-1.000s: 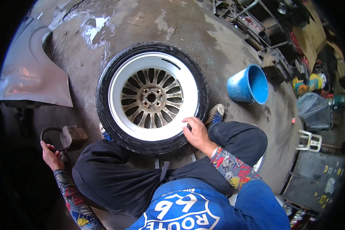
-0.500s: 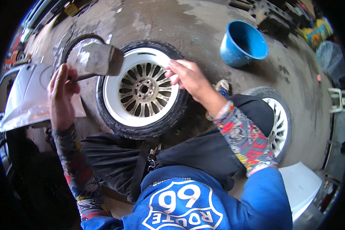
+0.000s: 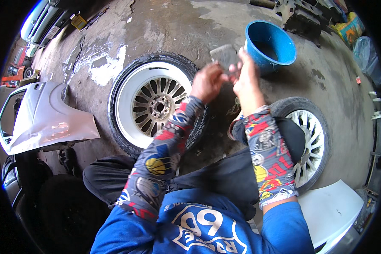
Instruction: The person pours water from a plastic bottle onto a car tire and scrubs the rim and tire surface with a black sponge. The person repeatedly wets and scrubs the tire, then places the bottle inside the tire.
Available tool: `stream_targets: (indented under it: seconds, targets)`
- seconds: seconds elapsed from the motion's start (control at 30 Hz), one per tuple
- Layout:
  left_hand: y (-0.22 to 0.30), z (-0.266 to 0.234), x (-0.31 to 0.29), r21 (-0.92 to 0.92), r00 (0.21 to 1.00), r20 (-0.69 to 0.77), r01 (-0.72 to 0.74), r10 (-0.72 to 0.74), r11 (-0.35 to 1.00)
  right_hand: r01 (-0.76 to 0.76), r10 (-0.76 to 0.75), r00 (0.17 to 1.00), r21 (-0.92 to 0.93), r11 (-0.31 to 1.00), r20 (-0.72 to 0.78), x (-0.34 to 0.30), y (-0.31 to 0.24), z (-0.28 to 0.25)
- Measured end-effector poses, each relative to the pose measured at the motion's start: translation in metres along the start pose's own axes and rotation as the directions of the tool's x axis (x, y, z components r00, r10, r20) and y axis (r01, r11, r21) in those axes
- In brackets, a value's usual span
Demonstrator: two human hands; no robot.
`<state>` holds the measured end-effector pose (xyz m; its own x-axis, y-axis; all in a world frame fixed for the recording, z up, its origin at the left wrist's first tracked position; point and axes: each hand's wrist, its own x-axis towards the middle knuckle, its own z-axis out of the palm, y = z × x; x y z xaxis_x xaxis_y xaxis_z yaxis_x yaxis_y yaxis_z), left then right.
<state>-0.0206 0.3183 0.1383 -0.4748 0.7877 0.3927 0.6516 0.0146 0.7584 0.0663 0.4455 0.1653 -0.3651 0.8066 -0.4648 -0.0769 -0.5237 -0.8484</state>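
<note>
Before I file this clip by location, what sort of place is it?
Probably a car repair garage: a tyred multi-spoke wheel lies on the stained floor, a second wheel is at right, and a silver car body panel is at left.

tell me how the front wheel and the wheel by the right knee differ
The front wheel has brownish spokes; the right wheel has whiter spokes. The front wheel's spokes sit deep inside a broad white rim; the right wheel's sit shallower. Both have dark tyres.

1. Far left: pale vehicle (image 3: pixel 42 26), yellow box (image 3: pixel 78 21) near it.
2. Left: pale car body panel (image 3: pixel 59 116).
3. Near right: smooth white panel (image 3: pixel 328 207).
4. Far right: plastic bag (image 3: pixel 365 55) resting beside yellow sack (image 3: pixel 351 28).
</note>
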Motion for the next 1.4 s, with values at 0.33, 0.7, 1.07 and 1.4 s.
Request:
stream_targets:
  seconds: [0.33, 0.7, 1.07, 1.4]
  targets:
    - [-0.01, -0.008, -0.151, 0.182, 0.945, 0.216, 0.208, -0.245, 0.961, -0.456, 0.235, 0.817, -0.34, 0.823, -0.526, 0.029, 0.202, -0.092]
    - [0.011, -0.146, -0.202, -0.075, 0.586, 0.035, 0.81, -0.81, 0.582, -0.569, 0.243, 0.814, -0.64, 0.516, -0.527, -0.053, 0.312, -0.058]
    - [-0.023, -0.178, -0.14, 0.211, 0.569, 0.254, 0.756, -0.782, 0.619, -0.801, 0.837, 0.486, 0.254, 0.542, -0.254, 0.006, 0.409, -0.13]
    - [-0.055, -0.16, -0.158, 0.032, 0.431, 0.319, 0.885, -0.844, 0.464, -0.522, 0.627, 0.763, 0.422, 0.741, -0.157, -0.018, 0.393, -0.103]
